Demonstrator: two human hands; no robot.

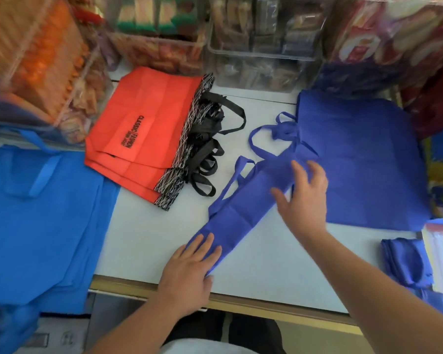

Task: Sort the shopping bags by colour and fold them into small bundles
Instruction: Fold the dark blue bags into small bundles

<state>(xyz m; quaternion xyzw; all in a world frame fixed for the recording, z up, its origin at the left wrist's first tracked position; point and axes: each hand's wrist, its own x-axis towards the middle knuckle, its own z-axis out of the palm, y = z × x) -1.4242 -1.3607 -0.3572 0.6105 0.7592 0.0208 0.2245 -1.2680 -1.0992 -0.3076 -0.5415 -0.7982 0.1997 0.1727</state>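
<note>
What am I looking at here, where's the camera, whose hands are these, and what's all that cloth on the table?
There is no machine here. This is one picture from a camera worn on a person's head, looking down at their own two hands. The left hand presses flat on the near end of a dark blue bag, which is folded into a long strip on the white table. The right hand, fingers spread, is over the strip's far part. It is blurred, so I cannot tell if it touches. Neither hand grips anything. Sorted piles lie around: light blue bags at left, red bags with black handles behind, a flat dark blue pile at right, and small folded bundles nearer. Clear boxes stand at the back.
</note>
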